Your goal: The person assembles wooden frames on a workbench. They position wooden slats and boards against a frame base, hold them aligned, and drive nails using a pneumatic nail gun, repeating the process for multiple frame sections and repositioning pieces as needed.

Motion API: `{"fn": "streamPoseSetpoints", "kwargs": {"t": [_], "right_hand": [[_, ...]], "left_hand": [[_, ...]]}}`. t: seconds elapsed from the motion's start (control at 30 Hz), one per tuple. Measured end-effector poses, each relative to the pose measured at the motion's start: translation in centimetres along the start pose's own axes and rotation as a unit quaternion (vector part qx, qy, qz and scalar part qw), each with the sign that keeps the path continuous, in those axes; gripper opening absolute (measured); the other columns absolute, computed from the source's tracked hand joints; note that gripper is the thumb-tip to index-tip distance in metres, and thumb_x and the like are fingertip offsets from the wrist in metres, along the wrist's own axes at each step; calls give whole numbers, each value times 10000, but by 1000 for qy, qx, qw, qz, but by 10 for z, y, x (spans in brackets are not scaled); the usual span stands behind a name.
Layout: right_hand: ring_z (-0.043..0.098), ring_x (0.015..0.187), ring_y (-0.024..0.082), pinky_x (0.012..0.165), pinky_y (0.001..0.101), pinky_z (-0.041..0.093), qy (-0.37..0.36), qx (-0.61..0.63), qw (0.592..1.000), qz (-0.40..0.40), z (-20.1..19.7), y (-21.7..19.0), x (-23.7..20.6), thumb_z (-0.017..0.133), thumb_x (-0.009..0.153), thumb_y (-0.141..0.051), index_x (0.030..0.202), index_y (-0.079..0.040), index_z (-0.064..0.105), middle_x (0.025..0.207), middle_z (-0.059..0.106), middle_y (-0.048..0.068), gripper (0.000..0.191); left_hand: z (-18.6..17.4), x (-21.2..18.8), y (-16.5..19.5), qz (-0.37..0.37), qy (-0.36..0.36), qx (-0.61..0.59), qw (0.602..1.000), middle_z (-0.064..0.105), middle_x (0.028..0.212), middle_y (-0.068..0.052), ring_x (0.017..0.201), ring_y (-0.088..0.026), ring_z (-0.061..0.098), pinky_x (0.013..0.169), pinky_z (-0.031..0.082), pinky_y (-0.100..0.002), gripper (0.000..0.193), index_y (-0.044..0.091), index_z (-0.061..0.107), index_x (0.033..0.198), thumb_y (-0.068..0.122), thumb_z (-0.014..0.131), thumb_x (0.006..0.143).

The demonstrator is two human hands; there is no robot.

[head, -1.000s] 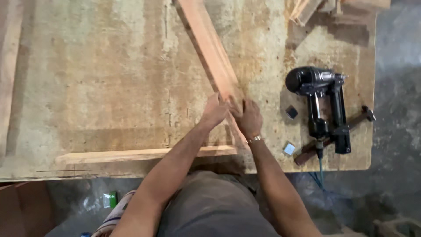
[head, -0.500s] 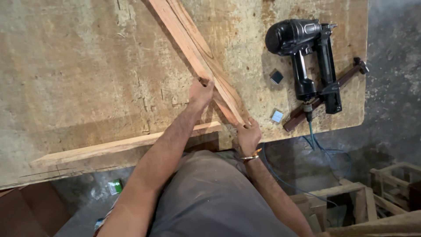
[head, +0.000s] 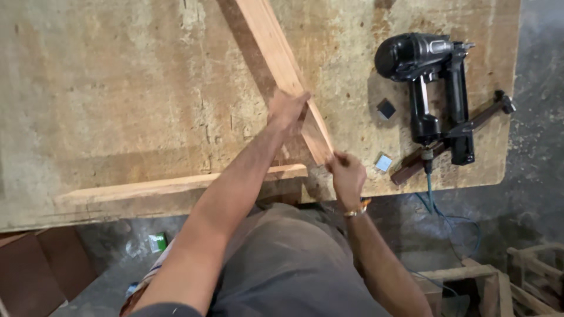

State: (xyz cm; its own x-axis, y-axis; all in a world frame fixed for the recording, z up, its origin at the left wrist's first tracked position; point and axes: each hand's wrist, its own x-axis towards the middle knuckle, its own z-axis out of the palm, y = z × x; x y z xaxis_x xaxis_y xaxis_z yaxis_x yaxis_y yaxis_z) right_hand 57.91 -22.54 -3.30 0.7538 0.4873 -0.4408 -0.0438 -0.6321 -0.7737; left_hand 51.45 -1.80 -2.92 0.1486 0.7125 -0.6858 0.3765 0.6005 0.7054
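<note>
A long wooden strip [head: 276,56] runs diagonally across the worn workbench [head: 117,105], its near end raised off the top. My left hand [head: 286,108] grips the strip partway along. At the strip's near end my right hand [head: 348,173], with a bangle on the wrist, holds the tip. A second wooden strip [head: 176,186] lies flat along the bench's front edge, its right end just below the raised strip.
A black nail gun [head: 432,82] lies on the bench at the right with a hammer [head: 452,138] under it. Two small square blocks [head: 385,109] [head: 383,162] sit beside it. A blue hose [head: 446,217] hangs to the floor. Wooden frames [head: 499,282] stand at the lower right.
The strip's near end has lifted off the bench. My left hand slid further up the strip while my right hand stayed at its tip. The view shifted slightly.
</note>
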Motion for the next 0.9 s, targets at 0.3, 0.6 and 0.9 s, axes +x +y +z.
{"fn": "streamPoseSetpoints", "kwargs": {"t": [0.3,0.6,0.9], "right_hand": [[600,695,106,629,258,495,-108,36,993,19,32,-9,-1,796,902,-165,1089,37,773,853,737,79,277],[743,833,97,756,263,580,-117,5,993,-3,41,2,-27,754,908,-213,1123,22,763,936,796,88,319],[669,1079,122,948,269,557,57,169,983,-37,70,22,-88,684,993,-103,1325,71,627,1237,715,102,380]], "left_hand": [[-15,-1,-4,134,69,60,987,676,975,-171,920,-292,704,826,562,-415,619,-3,484,1085,337,850,720],[-11,-7,-18,207,60,70,974,684,992,-176,923,-281,702,826,554,-418,578,7,477,1152,298,786,761],[-6,-12,-27,192,50,58,978,667,1010,-168,908,-294,682,828,550,-441,622,10,455,1183,228,819,728]]}}
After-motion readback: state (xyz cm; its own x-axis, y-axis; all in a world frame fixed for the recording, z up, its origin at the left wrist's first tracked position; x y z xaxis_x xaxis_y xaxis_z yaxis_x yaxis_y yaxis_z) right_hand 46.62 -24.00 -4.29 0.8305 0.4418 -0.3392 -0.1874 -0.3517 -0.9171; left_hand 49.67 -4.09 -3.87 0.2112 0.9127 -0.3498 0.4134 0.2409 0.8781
